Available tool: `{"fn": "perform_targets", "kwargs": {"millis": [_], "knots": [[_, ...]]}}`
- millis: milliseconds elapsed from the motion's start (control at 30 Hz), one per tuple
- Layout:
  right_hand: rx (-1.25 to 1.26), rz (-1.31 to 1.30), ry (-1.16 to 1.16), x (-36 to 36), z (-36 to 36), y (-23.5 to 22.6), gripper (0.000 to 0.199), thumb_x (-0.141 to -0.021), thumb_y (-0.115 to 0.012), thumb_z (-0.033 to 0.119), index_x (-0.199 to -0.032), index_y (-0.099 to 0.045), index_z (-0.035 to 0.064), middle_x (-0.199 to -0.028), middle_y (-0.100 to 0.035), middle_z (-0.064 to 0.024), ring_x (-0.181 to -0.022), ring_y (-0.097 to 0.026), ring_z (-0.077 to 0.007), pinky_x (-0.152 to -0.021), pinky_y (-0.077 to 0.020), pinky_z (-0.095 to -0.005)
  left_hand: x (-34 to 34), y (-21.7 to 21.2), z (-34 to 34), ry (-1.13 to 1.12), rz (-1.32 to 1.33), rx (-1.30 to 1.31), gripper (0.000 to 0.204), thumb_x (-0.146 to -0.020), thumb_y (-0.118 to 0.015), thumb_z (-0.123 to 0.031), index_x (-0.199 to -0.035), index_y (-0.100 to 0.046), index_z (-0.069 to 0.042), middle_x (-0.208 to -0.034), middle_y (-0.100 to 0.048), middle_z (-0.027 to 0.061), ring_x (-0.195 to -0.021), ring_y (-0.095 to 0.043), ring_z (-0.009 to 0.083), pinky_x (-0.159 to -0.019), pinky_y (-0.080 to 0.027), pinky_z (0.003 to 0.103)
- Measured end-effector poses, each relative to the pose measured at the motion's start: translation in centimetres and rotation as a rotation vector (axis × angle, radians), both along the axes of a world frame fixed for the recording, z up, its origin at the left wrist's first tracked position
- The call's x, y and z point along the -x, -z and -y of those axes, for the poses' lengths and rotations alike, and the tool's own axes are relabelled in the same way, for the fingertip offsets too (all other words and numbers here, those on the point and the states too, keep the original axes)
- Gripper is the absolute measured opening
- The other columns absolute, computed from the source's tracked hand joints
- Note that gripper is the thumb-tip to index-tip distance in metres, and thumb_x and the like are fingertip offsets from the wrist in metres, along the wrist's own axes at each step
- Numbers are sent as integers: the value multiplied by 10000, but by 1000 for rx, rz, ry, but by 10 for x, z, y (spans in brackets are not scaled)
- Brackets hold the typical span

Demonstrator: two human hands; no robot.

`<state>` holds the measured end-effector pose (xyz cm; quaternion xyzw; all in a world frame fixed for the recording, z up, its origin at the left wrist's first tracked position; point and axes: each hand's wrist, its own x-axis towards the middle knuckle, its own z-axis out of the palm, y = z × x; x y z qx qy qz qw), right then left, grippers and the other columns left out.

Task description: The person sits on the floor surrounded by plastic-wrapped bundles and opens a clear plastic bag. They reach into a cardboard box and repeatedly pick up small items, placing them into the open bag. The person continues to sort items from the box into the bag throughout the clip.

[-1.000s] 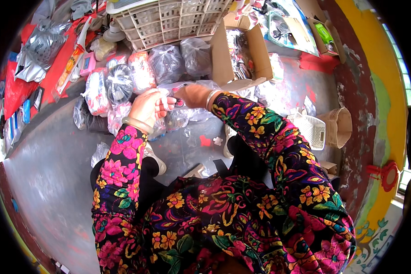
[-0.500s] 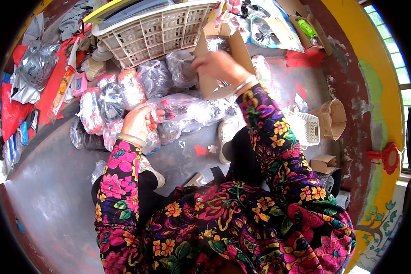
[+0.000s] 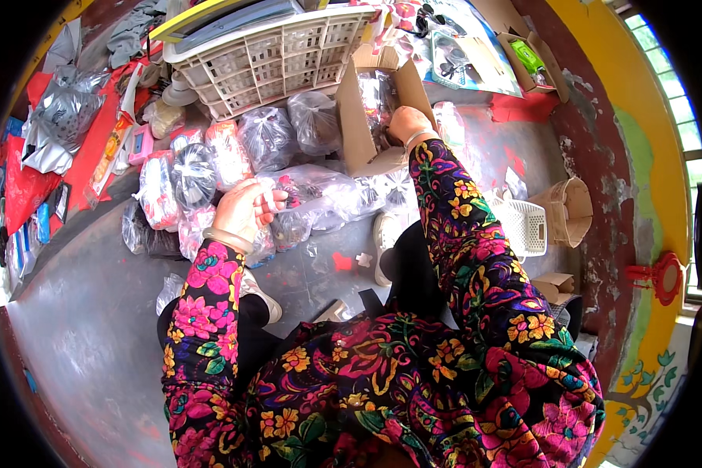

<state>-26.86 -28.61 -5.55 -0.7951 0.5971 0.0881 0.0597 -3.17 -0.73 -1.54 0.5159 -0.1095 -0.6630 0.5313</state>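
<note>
My left hand (image 3: 240, 209) is closed, pinching the mouth of a long clear plastic bag (image 3: 318, 186) between thumb and fingers. The bag stretches to the right over other bundles, with some small items inside it. Farther right, my right hand (image 3: 410, 125) reaches into an open cardboard box (image 3: 354, 117), at its right side. Its fingers are down among clear-wrapped items (image 3: 376, 95) in the box and are mostly hidden. Filled plastic bags, among them one with dark contents (image 3: 267, 139), crowd the floor beyond my left hand.
A white plastic crate (image 3: 269, 66) stands behind the bags. On the right are a small white basket (image 3: 527, 228) and a tan basket-like container (image 3: 567, 210). A box holding a green packet (image 3: 527, 54) lies far right. Silver wrapping (image 3: 66, 109) lies at left.
My right hand has moved from above the box's left side to the right and down into the box. My left hand keeps its pinch on the clear bag.
</note>
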Motion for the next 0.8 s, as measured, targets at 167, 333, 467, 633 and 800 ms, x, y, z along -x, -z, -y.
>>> {"fn": "perform_targets", "kwargs": {"millis": [167, 333, 467, 633, 800], "knots": [[90, 26, 53, -3, -3, -1, 245, -797, -467, 191, -892, -634, 38, -923, -627, -142, -888, -605, -267, -749, -487, -352, -3, 0, -2, 6, -19, 16, 157, -861, -451, -180, -937, -481, -45, -865, -618, 150, -692, -611, 179, -518, -463, 234], [299, 104, 84, 18, 13, -6, 190, -770, -530, 212, -799, -638, 60, -811, -630, -159, -794, -625, -265, -677, -504, -345, 3, -4, 1, 26, 24, 4, 203, -862, -442, -194, -984, -507, -45, -884, -620, 130, -685, -581, 144, -542, -433, 233], [178, 517, -87, 30, -2, -71, 142, -734, -579, 145, -732, -635, 15, -663, -618, -127, -571, -610, -194, -476, -444, -285, 1, 0, 0, 11, 24, -9, 189, -865, -430, -185, -969, -505, -46, -887, -620, 134, -689, -584, 148, -540, -439, 236], [-455, 1263, -3, 1, -49, -104, 184, -777, -530, 59, -918, -635, 6, -693, -631, -54, -523, -570, -78, -399, -356, -175, -1, 1, -4, 5, 65, -7, 176, -872, -409, -170, -957, -490, -39, -888, -617, 147, -697, -587, 153, -532, -445, 231], [-771, 842, -226, -40, -111, -102, 173, -741, -560, 45, -884, -652, 11, -723, -643, -51, -608, -618, -97, -456, -442, -196, -1, 5, -4, 7, 37, -2, 140, -880, -402, -192, -944, -444, -76, -891, -618, 132, -697, -592, 148, -541, -435, 231]]}}
